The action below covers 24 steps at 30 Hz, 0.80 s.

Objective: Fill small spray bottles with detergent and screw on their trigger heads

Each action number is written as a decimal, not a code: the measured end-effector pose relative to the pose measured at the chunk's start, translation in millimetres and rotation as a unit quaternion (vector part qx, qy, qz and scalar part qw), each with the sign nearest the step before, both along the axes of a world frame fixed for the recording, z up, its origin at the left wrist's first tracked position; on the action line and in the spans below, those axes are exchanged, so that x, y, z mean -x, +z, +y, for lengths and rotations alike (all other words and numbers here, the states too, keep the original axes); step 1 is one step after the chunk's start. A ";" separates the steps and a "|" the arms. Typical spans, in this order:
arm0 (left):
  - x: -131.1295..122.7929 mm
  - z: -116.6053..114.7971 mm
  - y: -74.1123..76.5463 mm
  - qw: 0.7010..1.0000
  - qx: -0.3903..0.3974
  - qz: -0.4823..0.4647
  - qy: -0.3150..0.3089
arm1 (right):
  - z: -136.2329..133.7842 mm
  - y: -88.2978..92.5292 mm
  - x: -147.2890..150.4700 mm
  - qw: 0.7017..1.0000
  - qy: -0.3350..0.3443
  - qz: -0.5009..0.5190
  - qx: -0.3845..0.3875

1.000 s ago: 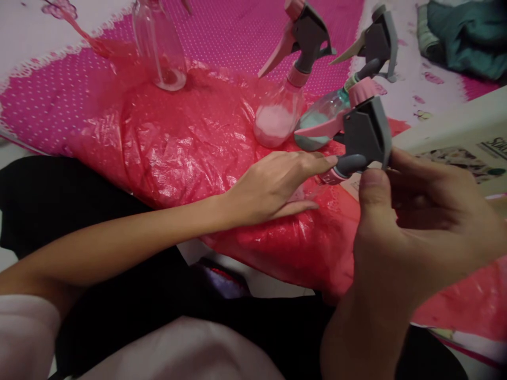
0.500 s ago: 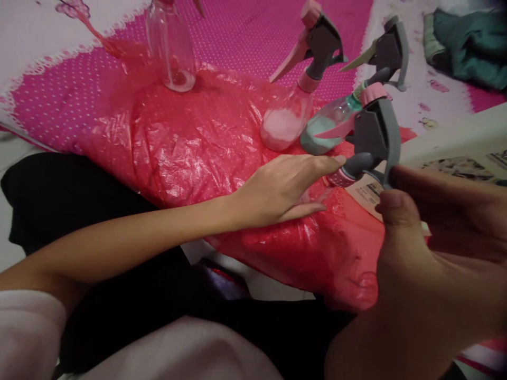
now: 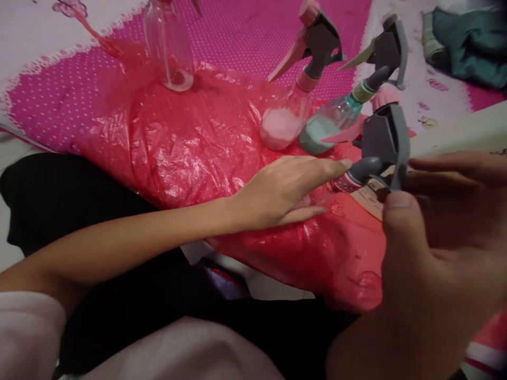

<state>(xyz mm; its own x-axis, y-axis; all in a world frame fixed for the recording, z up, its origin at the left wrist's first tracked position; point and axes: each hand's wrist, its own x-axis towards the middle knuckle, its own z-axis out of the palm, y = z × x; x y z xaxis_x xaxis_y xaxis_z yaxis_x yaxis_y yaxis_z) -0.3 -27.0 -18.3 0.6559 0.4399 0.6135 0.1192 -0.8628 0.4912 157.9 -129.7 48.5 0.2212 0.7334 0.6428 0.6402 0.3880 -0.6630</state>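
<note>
My left hand (image 3: 273, 192) is wrapped over a clear spray bottle held low above the red plastic bag, its index finger and thumb toward the neck. Most of that bottle is hidden under the hand. Its pink ribbed collar (image 3: 347, 182) shows just past the fingertips. A grey and pink trigger spray head (image 3: 382, 134) rises from the collar, tilted to the right. My right hand (image 3: 443, 227) has its thumb and fingers closed about the rear grey edge of the spray head; the other fingers are partly in shadow.
The red plastic bag (image 3: 190, 137) lies on a pink dotted cloth (image 3: 241, 31). Behind my hands stand a pink spray bottle (image 3: 283, 124) and a green spray bottle (image 3: 322, 129), both with liquid. A clear bottle (image 3: 170, 47) stands farther left. Dark green fabric (image 3: 471, 50) lies at upper right.
The spray head and its collar have shifted slightly right and down, with my right hand following. More of the green bottle's neck shows. My left hand has barely moved.
</note>
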 end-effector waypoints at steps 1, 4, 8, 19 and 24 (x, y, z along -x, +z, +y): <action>-0.1 0.4 0.1 1.000 -0.002 -0.002 -0.001 | 2.9 0.8 -2.5 1.000 0.017 -0.006 0.003; -0.5 2.6 -1.2 1.000 -0.011 -0.007 -0.004 | 13.8 5.7 -8.4 0.998 0.033 -0.007 0.059; -1.0 5.0 -6.7 0.998 -0.043 -0.049 -0.016 | 37.2 8.3 -17.6 0.987 0.150 0.048 0.043; 1.1 8.9 -10.4 0.998 -0.028 -0.052 -0.015 | 49.4 2.0 -31.5 0.941 0.288 0.087 0.155; 1.6 9.6 -12.2 0.998 -0.040 -0.050 0.001 | 46.7 -1.2 -29.6 0.963 0.233 0.033 0.132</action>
